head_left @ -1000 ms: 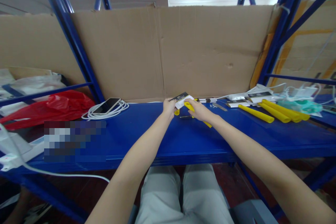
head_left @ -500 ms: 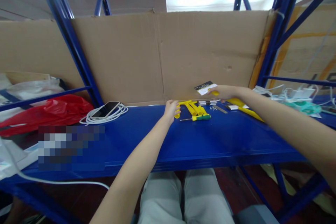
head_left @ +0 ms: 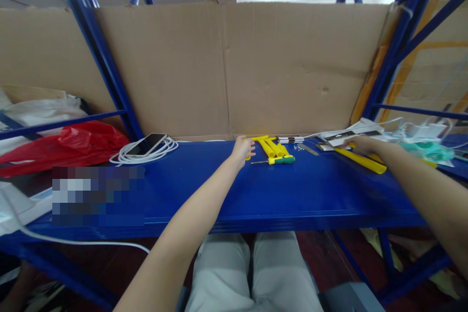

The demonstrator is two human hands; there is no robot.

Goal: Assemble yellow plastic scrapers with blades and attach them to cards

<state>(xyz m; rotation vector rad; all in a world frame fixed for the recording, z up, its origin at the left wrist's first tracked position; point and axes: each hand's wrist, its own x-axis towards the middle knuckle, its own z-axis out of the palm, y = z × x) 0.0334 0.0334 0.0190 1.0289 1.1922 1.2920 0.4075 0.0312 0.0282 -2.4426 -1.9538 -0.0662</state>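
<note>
My left hand [head_left: 242, 150] is closed around a yellow plastic piece [head_left: 248, 158], mostly hidden by the fingers. Just right of it lie several yellow T-shaped handles [head_left: 268, 148] and a screwdriver [head_left: 281, 160] with a green and yellow grip, its shaft toward my left hand. Farther right, my right hand [head_left: 360, 146] reaches down with bent fingers among black-and-white cards [head_left: 325, 146] and long yellow pieces [head_left: 361, 161]. What its fingertips grip is hidden. Between the hands are a thin metal strip [head_left: 309, 149], small screws [head_left: 298, 147] and a stack of black-and-white packs [head_left: 290, 140].
A phone [head_left: 146, 145] rests on a coiled white cable [head_left: 168, 146] at left, beside a red bag [head_left: 91, 141]. Cardboard [head_left: 292, 68] backs the blue table [head_left: 285, 195]. Blue posts [head_left: 106, 58] stand at both sides. White adapters and cables [head_left: 426, 130] lie at far right.
My right hand has moved right and down from above the table, where it held up a black-and-white card, to the pile at right. My left hand stays almost in place.
</note>
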